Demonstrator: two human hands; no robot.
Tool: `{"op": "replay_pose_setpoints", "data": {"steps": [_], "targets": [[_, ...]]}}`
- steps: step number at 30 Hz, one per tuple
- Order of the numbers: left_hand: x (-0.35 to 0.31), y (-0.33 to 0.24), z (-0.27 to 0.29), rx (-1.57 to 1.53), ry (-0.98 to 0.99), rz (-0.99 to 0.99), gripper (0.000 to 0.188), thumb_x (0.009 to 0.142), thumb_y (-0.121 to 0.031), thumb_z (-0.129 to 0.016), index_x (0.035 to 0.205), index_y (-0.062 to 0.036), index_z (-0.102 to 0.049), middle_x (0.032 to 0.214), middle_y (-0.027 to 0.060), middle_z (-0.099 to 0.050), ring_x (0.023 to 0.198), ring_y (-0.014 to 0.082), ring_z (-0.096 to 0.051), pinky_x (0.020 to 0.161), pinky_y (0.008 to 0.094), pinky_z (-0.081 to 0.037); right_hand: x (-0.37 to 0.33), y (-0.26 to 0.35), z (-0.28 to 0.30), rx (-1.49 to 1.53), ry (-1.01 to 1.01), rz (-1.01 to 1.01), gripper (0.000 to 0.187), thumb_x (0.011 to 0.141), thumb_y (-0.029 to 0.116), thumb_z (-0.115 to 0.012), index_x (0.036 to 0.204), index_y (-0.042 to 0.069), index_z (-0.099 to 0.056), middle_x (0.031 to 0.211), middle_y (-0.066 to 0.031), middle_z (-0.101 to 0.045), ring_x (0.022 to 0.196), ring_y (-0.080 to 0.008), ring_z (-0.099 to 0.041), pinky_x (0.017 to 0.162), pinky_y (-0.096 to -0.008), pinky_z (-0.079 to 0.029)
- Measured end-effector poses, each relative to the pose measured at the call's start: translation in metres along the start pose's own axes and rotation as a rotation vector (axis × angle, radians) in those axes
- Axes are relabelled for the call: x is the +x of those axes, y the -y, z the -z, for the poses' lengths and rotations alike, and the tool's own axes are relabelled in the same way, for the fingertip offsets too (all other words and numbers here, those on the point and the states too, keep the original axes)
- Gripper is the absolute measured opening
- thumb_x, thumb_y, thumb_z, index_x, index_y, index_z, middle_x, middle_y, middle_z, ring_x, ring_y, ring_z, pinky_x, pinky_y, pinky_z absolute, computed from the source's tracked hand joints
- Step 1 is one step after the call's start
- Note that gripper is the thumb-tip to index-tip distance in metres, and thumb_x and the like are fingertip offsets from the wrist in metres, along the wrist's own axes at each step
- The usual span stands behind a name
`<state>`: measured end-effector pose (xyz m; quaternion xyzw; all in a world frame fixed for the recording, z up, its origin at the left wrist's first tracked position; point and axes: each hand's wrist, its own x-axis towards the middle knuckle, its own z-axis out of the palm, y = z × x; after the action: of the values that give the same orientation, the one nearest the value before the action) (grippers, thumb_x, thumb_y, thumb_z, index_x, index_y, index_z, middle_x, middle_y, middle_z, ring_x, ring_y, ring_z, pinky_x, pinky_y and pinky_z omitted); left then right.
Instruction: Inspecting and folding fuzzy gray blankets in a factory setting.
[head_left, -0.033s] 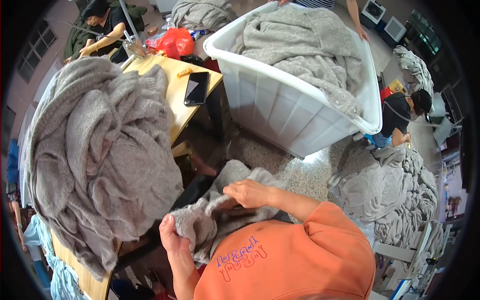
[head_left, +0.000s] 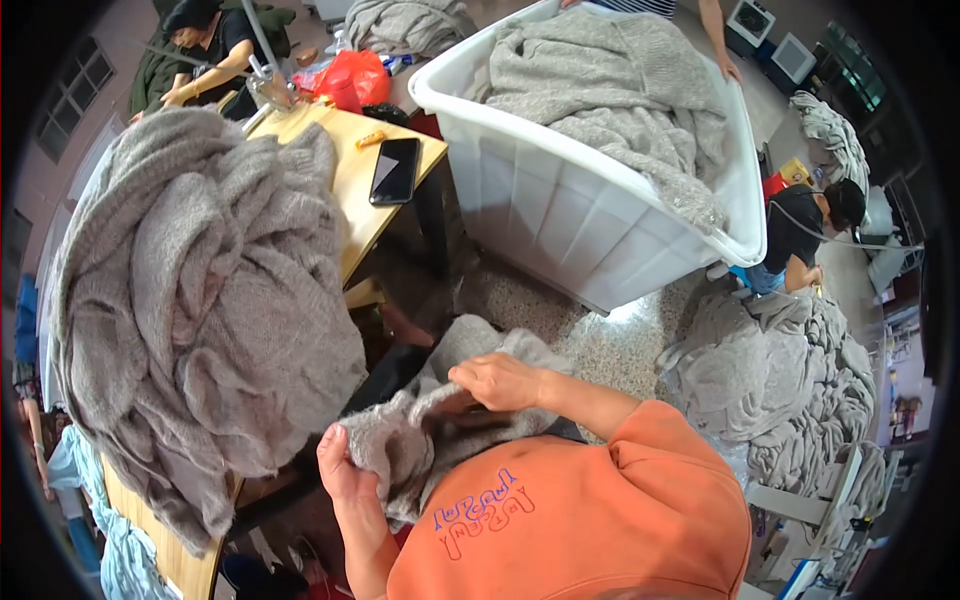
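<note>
A fuzzy grey knit garment (head_left: 392,440) lies bunched over my lap. My left hand (head_left: 350,478) is closed on its left edge, with the thumb up. Farther right, my right hand (head_left: 497,382) pinches a fold of the same garment between bent fingers. Between the two hands the knit stretches and dips; its far part drapes beyond my right hand. A tall heap of brownish-grey knit garments (head_left: 210,300) rests on the wooden table (head_left: 345,215) to my left, close to my left hand.
A white plastic tub (head_left: 560,220) full of grey knits stands ahead, with a person's hand on its rim. A phone (head_left: 396,171) and red bag (head_left: 357,78) are on the table. Another knit pile (head_left: 780,370) lies at right. Two co-workers bend over at far left and right.
The whole view has shifted very slightly. Both hands keep their hold on the knit garment.
</note>
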<state>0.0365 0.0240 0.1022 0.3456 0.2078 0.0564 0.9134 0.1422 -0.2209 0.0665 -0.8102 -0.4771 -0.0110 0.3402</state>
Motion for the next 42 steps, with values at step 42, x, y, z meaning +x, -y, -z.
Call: {"op": "replay_pose_setpoints", "data": {"steps": [42], "targets": [[-0.018,0.054,-0.002,0.748,-0.116,-0.075,0.001,0.074,0.001,-0.061,0.075,0.0009,-0.062,0.064,0.0012,-0.059,0.059,0.0052,-0.05,0.052,0.0218,-0.042,0.044,0.035,-0.036,0.646,0.202,-0.062,0.017,0.063,-0.006,-0.054,0.079,0.0,-0.054,0.071,-0.0125,-0.054,0.058,-0.027,-0.054,0.052,-0.0319,-0.044]]}}
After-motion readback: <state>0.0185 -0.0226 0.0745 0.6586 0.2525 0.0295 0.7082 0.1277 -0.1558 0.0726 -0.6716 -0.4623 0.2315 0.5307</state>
